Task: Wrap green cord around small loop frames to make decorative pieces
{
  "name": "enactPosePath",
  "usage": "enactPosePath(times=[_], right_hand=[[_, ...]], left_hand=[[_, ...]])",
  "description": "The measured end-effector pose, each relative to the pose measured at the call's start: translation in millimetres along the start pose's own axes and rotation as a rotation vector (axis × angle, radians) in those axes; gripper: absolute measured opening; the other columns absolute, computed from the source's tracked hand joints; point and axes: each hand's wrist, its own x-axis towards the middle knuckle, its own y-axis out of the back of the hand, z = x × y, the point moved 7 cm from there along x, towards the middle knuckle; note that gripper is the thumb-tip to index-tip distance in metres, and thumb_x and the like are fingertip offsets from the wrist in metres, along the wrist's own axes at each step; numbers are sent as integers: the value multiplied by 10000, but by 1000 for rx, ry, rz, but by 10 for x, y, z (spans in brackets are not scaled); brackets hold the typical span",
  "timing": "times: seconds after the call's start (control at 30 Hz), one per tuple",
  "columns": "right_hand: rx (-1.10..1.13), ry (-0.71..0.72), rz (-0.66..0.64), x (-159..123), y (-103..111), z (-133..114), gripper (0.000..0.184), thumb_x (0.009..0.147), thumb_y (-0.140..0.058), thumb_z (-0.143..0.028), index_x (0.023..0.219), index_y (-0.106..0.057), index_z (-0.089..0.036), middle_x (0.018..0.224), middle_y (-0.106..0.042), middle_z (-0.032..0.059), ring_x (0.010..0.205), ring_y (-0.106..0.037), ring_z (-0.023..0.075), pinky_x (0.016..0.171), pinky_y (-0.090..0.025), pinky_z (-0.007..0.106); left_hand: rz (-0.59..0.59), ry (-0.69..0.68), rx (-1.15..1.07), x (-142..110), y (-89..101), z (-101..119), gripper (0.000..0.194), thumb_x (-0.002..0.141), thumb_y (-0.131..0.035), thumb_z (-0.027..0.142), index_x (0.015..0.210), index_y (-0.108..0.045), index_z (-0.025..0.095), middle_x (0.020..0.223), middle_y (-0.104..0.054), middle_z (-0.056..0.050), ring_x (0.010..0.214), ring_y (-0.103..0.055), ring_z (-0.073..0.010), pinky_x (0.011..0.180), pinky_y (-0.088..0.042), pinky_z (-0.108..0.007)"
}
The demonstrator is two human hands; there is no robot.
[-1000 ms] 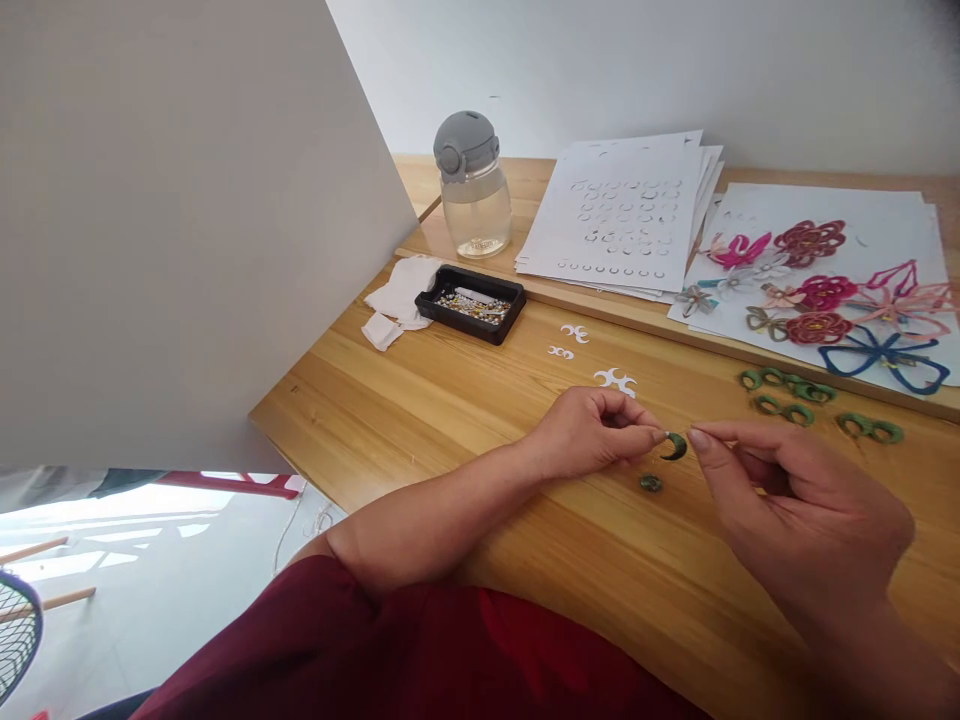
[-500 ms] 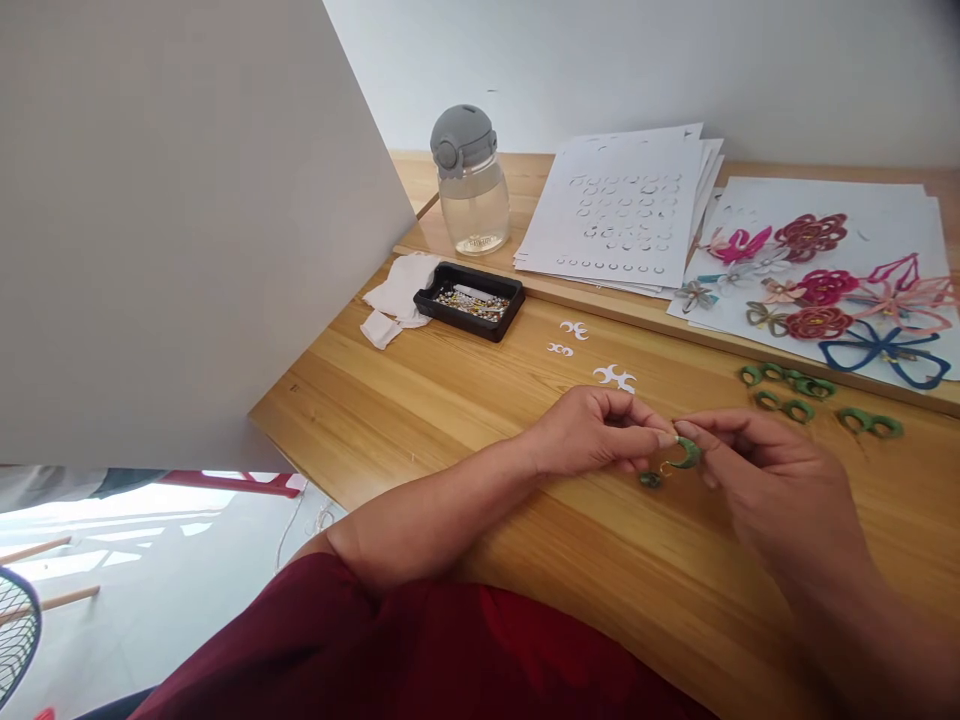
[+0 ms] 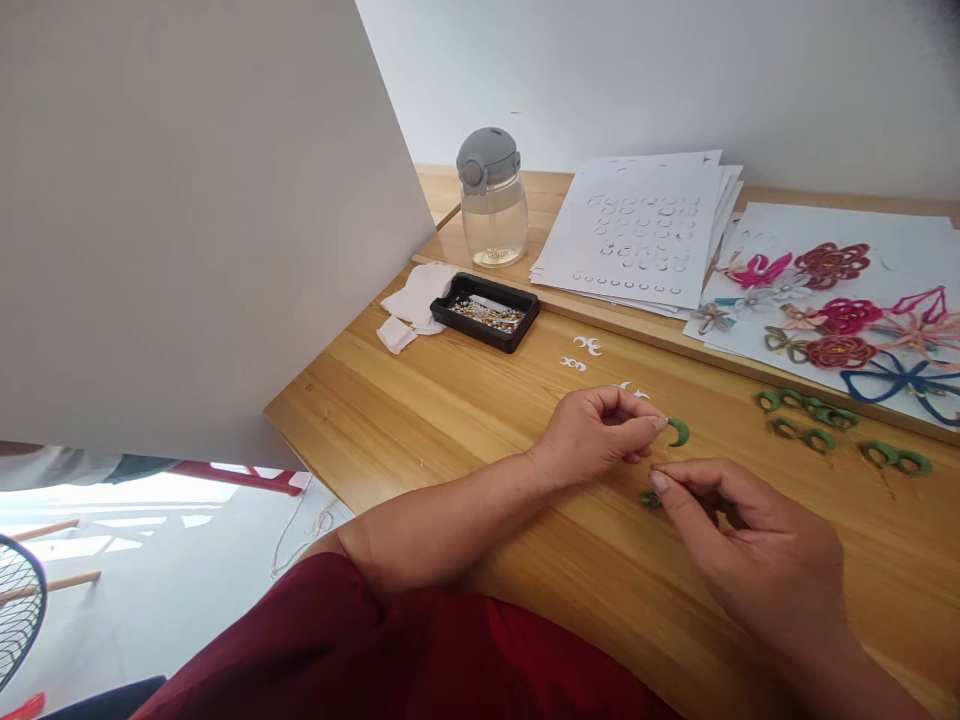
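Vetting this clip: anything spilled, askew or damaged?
Nothing looks spilled or damaged: beads sit inside the black tray, the lidded bottle upright. Slightly untidy: the misaligned paper stack, and crumpled white tissue beside the tray.

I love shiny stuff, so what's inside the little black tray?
Inside the black tray are many tiny bead-like pieces, some gold, some whitish, and a pale strip. Anything beneath them is covered, so I can't see it.
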Motion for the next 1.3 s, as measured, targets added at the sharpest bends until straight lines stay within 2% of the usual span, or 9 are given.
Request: enactPosePath(times=[0.1,0.2,0.47,0.63,0.83,1.1,1.3], right_hand=[[-82,93,104,15,142,-85,136,920,-712,-396,900,-764,-272,695,-676,-14,569,-545,140,587,-427,316],[-119,86,175,53,246,-68,143,935,-713,-406,944,-772,-276,631,-587,-29,552,-492,138,573,-392,319],[-151,69,190,97,283,-46,194,950,-706,-437,1006,-802,-278,536,-397,-67,497,-388,117,540,-314,318],[-217,145,182,112,287,-101,205,978,-664,-436,980,-800,-282,516,-439,-49,518,-459,142,554,-333,326],[-279,214,158,106,258,-150,253,1008,-619,-447,987,-797,-267,559,-569,-20,567,-573,168,582,-380,329],[-297,262,158,78,223,-151,233,1007,-641,-424,991,-810,-264,627,-667,-14,605,-620,162,567,-362,308],[-300,307,204,111,271,-179,225,992,-671,-392,978,-822,-226,592,-634,-24,578,-593,135,564,-373,282]], left_hand=[[-14,23,33,0,-3,-7,423,647,-913,433,798,-655,134,592,-615,38,533,-529,-63,558,-427,-218],[-28,46,48,-13,-21,-2,443,635,-922,454,789,-656,135,575,-604,39,525,-516,-61,554,-416,-218],[-45,66,56,-34,-46,2,430,656,-911,454,786,-653,135,573,-606,41,523,-517,-59,551,-422,-215],[-53,76,38,-42,-43,-11,434,650,-921,443,803,-658,134,589,-620,42,527,-528,-59,550,-433,-210],[-52,73,33,-47,-43,-30,456,642,-927,461,810,-661,131,595,-622,36,527,-528,-63,550,-428,-215],[-62,83,33,-38,-61,-65,468,617,-935,455,807,-657,129,597,-619,39,528,-528,-61,552,-430,-217],[-72,88,73,-41,-56,-37,437,638,-921,445,782,-656,129,575,-610,41,511,-519,-51,533,-418,-204]])
